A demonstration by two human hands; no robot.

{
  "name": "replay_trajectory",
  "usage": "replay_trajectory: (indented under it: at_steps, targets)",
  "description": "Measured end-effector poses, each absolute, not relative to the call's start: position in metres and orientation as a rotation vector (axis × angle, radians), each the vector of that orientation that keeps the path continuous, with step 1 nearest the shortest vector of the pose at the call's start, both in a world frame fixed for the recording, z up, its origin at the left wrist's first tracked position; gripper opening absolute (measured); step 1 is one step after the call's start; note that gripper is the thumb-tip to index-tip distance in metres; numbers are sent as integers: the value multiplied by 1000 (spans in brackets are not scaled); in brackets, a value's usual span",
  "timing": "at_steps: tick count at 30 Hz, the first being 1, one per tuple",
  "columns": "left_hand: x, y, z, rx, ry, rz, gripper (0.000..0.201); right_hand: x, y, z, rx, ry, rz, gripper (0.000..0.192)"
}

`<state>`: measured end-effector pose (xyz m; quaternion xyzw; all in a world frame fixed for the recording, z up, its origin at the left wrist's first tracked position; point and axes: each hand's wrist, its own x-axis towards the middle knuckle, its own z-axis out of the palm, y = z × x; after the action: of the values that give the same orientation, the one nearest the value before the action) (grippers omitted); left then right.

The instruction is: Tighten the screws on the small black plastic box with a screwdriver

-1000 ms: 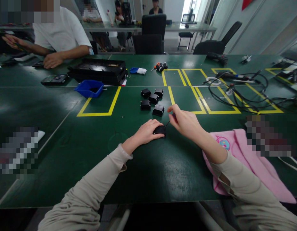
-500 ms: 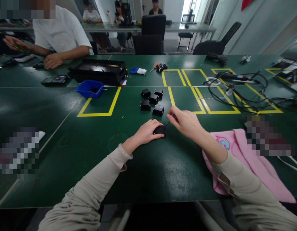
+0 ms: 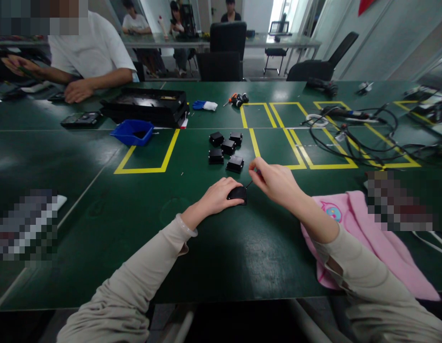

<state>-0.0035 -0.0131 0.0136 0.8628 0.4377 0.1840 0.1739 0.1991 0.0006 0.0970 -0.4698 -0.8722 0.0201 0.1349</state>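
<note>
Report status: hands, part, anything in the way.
Left hand pressing the black box flat on the table. Right hand pinching a thin tool, tip at the box. Five more boxes just beyond, apart.

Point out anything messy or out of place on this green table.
The black cables sprawl in loose loops across the yellow taped boxes at right. A pink cloth hangs over the near edge. Nothing looks spilled or broken.
</note>
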Motion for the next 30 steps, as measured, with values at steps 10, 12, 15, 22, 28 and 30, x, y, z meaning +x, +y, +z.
replay_trajectory:
  at_steps: [10, 12, 15, 22, 28, 30]
  targets:
    - [-3, -13, 15, 2447, 1237, 520, 40, 200, 1, 96, -1354, -2513, 74, 32]
    - [-3, -13, 15, 2444, 1239, 512, 40, 199, 2, 95, -1357, -2502, 89, 29]
    - [-3, -14, 15, 2438, 1239, 509, 39, 199, 2, 96, -1364, -2493, 96, 28]
    - [-4, -13, 13, 2438, 1243, 525, 41, 199, 0, 98, -1373, -2523, 71, 34]
    - [-4, -13, 15, 2435, 1235, 529, 40, 199, 0, 99, -1351, -2511, 123, 30]
    - [-4, -13, 14, 2438, 1230, 536, 40, 200, 0, 98, -1339, -2512, 112, 33]
